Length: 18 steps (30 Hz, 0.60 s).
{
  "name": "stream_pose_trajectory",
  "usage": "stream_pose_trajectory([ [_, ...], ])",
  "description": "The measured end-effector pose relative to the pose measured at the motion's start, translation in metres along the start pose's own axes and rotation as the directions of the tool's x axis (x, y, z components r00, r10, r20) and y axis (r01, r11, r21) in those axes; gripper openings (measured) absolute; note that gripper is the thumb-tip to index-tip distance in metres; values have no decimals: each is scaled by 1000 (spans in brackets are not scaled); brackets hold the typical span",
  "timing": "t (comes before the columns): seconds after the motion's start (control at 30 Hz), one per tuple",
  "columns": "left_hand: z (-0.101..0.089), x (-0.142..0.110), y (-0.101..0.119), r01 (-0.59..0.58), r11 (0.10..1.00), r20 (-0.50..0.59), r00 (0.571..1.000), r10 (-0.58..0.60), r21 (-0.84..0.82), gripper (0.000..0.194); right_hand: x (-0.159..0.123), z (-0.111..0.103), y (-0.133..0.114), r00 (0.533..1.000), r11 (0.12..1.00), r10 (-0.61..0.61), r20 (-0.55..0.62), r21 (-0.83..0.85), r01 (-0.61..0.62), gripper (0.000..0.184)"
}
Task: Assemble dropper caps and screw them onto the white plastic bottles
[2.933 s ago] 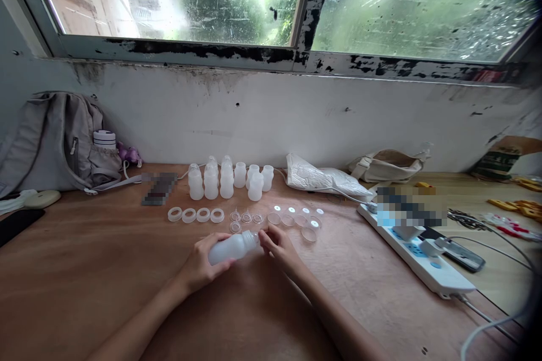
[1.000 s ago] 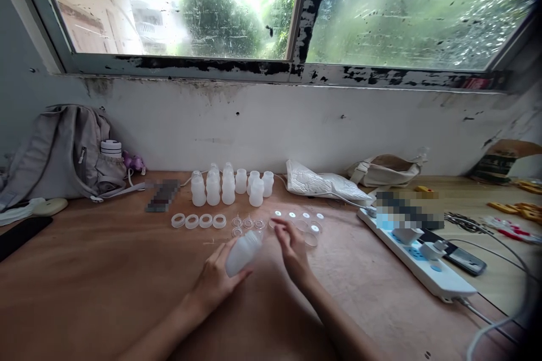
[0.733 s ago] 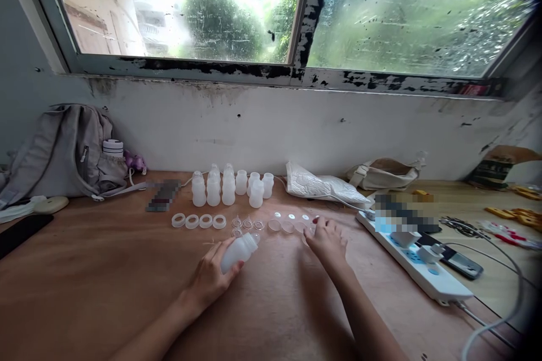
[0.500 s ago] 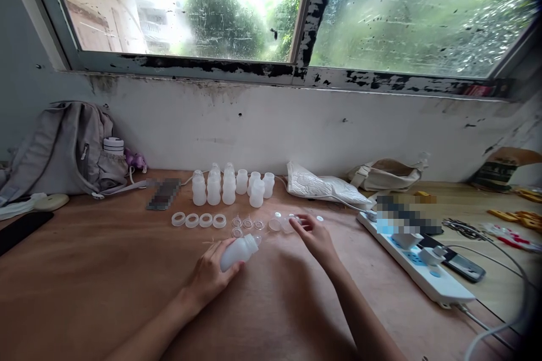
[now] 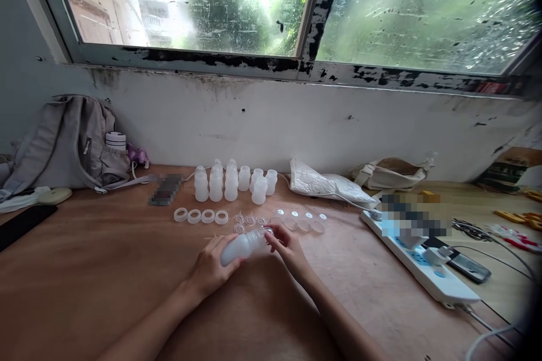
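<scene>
My left hand (image 5: 214, 262) is wrapped round a frosted white baby bottle (image 5: 237, 249), tilted with its top toward the right. At that top end, the fingers of my right hand (image 5: 285, 242) pinch a clear cap (image 5: 267, 230), partly hidden by the fingertips, over the teat end. Just beyond lie several clear caps (image 5: 304, 225) in a row. Several small clear teats with round flanges (image 5: 249, 220) lie behind the bottle. To their left is a row of white screw rings (image 5: 208, 216).
Several frosted bottles (image 5: 202, 187) stand near the wall, some with teats on top. A silvery padded pouch (image 5: 313, 179) lies beside them. At right runs a white power strip (image 5: 427, 271) with plugs and cables; a grey backpack (image 5: 63, 146) sits at left.
My right hand has moved left from the row of clear caps to the bottle's top end, bringing a clear cap. My left hand still holds the bottle in nearly the same place.
</scene>
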<state>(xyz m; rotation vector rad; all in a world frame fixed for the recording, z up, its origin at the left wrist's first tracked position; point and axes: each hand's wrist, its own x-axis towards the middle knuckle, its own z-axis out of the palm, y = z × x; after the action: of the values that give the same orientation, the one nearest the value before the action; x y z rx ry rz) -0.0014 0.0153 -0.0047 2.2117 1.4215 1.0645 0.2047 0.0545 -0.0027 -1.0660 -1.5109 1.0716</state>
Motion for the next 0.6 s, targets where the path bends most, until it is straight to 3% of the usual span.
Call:
stream_pose_trajectory([
  [0.13, -2, 0, -2, -30, 999, 8, 1000, 30, -11, 41, -1, 3, 0, 999, 997, 45, 7, 68, -46, 29],
  [0.37, -5, 0, -9, -110, 994, 60, 992, 112, -28, 44, -2, 6, 6, 970, 943, 236, 62, 224, -244, 42],
  [0.6, -4, -2, -8, -145, 987, 120, 981, 153, -72, 47, -5, 16, 8, 959, 960, 241, 149, 111, -259, 39],
])
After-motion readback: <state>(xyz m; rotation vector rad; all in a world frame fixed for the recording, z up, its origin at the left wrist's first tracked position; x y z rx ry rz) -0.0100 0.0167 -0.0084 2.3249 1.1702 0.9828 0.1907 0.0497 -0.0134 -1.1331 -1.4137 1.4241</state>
